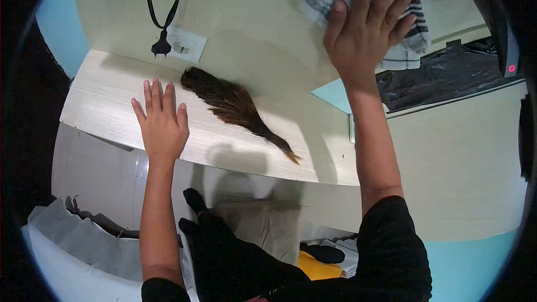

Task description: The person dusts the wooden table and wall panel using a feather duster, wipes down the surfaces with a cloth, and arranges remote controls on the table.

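My right hand (363, 36) presses a white cloth (411, 59) with dark checks and stripes against the upright pale panel. Its fingers are spread over the bunched fabric and hold it there. My left hand (163, 126) lies flat on the pale wood shelf (106, 92), fingers apart, holding nothing. To its right rests a dark brown, feathery bundle (224, 98), like a feather duster, with a thin, straw-coloured end pointing towards the shelf's front edge. My left fingertips are near the bundle's thick end but apart from it.
A black plug on a cord (161, 45) hangs beside a white wall socket (187, 45). At right, black plastic (436, 72) shows in an opening below a dark device with a red light (511, 69). Below the shelf are a tiled floor (100, 162) and a beige mat (268, 223).
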Demonstrator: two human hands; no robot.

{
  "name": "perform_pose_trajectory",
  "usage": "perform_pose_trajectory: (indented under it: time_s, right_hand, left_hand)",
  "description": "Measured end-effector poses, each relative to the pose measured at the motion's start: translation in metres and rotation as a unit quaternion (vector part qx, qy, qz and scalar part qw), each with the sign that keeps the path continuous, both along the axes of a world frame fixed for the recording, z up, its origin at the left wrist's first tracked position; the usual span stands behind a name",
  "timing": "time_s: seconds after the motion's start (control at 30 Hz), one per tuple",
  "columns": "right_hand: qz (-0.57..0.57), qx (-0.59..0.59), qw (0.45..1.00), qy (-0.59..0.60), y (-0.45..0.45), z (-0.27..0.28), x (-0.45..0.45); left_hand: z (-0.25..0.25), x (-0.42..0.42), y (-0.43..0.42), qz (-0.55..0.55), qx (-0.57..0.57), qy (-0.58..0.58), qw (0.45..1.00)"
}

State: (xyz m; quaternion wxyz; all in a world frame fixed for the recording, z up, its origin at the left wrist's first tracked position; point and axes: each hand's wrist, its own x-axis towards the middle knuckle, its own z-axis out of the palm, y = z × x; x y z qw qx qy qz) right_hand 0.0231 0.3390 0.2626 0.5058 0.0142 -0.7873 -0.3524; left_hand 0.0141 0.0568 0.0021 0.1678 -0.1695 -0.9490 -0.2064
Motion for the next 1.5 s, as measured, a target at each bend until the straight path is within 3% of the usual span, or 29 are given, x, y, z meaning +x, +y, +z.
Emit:
perform_pose_trajectory:
  time_s: [0.2, 0.33, 0.57, 0.73, 0.87, 0.97, 1.0, 1.1, 1.17, 1.23, 1.27, 1.37, 1.4, 1.5]
  right_hand:
    - [0.153, -0.063, 0.982, 0.086, -0.002, 0.036, -0.018]
    - [0.057, 0.029, 0.998, -0.017, 0.013, 0.008, -0.003]
    - [0.110, -0.010, 0.989, 0.093, 0.005, 0.062, -0.012]
    - [0.065, 0.050, 0.997, 0.007, 0.010, 0.027, -0.004]
    - [0.118, 0.020, 0.989, 0.084, 0.024, 0.041, -0.007]
    - [0.137, 0.009, 0.985, 0.108, -0.013, 0.056, -0.031]
    - [0.060, 0.035, 0.993, 0.100, -0.029, 0.052, -0.034]
    - [-0.016, 0.043, 0.997, -0.064, -0.058, 0.034, -0.027]
    - [-0.003, 0.054, 0.997, -0.052, -0.043, 0.034, -0.024]
    - [-0.026, 0.034, 0.999, -0.017, -0.038, 0.047, -0.025]
    - [0.009, 0.000, 1.000, 0.008, -0.045, 0.055, -0.027]
    - [-0.030, -0.005, 0.999, 0.016, -0.078, 0.052, -0.047]
    - [0.033, 0.004, 0.998, -0.048, -0.082, 0.053, -0.048]
    - [0.062, 0.137, 0.977, -0.151, -0.081, 0.046, -0.044]
  left_hand:
    - [0.001, 0.000, 0.001, 0.000, -0.003, -0.006, 1.000]
    - [-0.002, -0.001, -0.002, 0.009, -0.003, 0.006, 1.000]
    - [-0.005, -0.001, 0.001, 0.020, 0.002, -0.010, 1.000]
    - [-0.006, -0.003, -0.001, 0.025, -0.004, -0.012, 1.000]
    - [-0.008, -0.003, 0.000, 0.015, 0.007, -0.007, 1.000]
    - [-0.005, -0.002, 0.000, 0.013, -0.001, -0.017, 1.000]
    - [-0.004, -0.002, 0.000, 0.010, 0.001, -0.013, 1.000]
    - [-0.003, -0.005, -0.003, -0.007, 0.082, -0.018, 0.996]
    - [0.004, -0.010, -0.013, -0.014, 0.215, -0.030, 0.976]
    - [0.020, -0.029, -0.021, -0.033, 0.393, -0.027, 0.919]
    - [0.032, -0.043, -0.028, -0.028, 0.367, 0.012, 0.930]
    - [0.118, -0.066, -0.030, -0.114, 0.477, 0.059, 0.869]
    - [0.139, -0.072, -0.025, -0.142, 0.517, 0.056, 0.843]
    - [0.168, -0.088, -0.007, -0.163, 0.559, 0.044, 0.812]
